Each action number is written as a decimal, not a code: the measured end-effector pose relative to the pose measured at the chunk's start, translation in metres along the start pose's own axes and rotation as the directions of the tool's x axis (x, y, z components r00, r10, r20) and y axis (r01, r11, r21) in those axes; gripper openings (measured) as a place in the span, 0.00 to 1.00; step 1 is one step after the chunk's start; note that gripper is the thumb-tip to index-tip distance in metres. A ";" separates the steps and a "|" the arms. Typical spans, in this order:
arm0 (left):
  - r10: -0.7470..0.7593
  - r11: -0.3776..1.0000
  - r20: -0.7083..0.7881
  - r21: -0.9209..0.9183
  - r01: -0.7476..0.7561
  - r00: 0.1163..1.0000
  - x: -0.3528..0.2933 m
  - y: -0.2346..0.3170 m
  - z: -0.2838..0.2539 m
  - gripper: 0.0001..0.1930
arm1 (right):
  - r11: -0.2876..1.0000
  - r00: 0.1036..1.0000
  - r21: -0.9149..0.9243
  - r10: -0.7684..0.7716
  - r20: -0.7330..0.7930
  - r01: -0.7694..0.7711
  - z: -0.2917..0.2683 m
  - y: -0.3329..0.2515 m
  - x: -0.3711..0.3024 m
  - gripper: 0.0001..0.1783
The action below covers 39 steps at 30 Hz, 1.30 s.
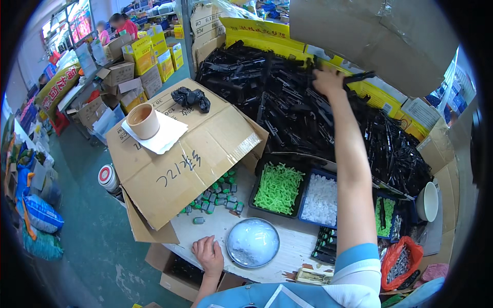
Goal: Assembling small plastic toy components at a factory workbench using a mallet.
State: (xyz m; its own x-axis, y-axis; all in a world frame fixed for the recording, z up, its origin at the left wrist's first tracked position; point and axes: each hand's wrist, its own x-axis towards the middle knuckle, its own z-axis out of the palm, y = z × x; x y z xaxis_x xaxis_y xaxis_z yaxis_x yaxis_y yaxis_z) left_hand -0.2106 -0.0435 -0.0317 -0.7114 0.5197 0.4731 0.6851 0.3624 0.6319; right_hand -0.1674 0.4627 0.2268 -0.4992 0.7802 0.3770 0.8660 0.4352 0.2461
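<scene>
My right arm stretches far over the table to a big heap of black plastic parts (292,97). At its back edge, my right hand (328,80) is closed around a long black plastic part (360,77) that sticks out to the right; the fingertips are partly hidden. My left hand (208,255) rests on the near edge of the white table (192,231), fingers loosely bent and holding nothing. Beside it stands a round metal dish (252,242) with a whitish, shiny content. Small grey-and-green cylinders (218,197) lie scattered beyond the left hand.
Trays of green plastic pieces (280,188) and white pieces (319,200) stand mid-table. A cardboard box (205,159) at left carries a brown cup (143,121) and black plastic bag (191,98). At right are a red bag of grey pieces (403,263) and a white bowl (427,201).
</scene>
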 end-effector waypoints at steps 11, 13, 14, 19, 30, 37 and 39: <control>-0.017 1.000 0.018 0.005 0.017 1.000 0.000 0.003 -0.001 0.11 | 0.811 0.810 -0.236 0.572 0.131 -0.535 -0.015 0.101 -0.032 0.21; -0.007 1.000 0.028 0.021 0.006 1.000 0.001 0.008 -0.003 0.12 | 0.871 0.881 -0.164 0.473 0.028 -0.462 -0.010 0.090 -0.015 0.20; -0.010 1.000 0.027 0.024 0.009 1.000 0.001 0.008 -0.004 0.12 | 0.924 0.929 -0.098 0.363 -0.075 -0.369 -0.015 0.073 -0.010 0.18; -0.032 1.000 0.028 0.002 0.031 0.999 0.000 0.003 -0.003 0.11 | 0.995 0.841 -0.096 -0.074 -0.536 0.027 -0.057 -0.083 0.016 0.11; -0.009 1.000 0.022 0.010 0.008 1.000 0.002 0.001 -0.003 0.09 | 0.988 0.966 -0.155 -0.020 -0.258 -0.021 -0.023 -0.132 0.037 0.15; -0.043 0.999 0.055 0.002 0.043 0.998 0.002 -0.003 -0.002 0.11 | 0.783 0.899 0.520 -0.433 0.062 0.341 -0.056 -0.272 0.044 0.17; -0.039 0.999 0.041 0.022 0.038 0.998 0.000 0.004 -0.006 0.11 | 0.796 0.868 0.479 -0.480 0.127 0.370 -0.058 -0.287 0.050 0.22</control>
State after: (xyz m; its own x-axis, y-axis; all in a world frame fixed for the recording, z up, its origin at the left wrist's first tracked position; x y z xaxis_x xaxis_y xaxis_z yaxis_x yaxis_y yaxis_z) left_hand -0.2086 -0.0470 -0.0255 -0.7307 0.5364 0.4222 0.6605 0.3992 0.6359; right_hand -0.4427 0.3503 0.2263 -0.8452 0.5258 0.0955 0.5184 0.8501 -0.0924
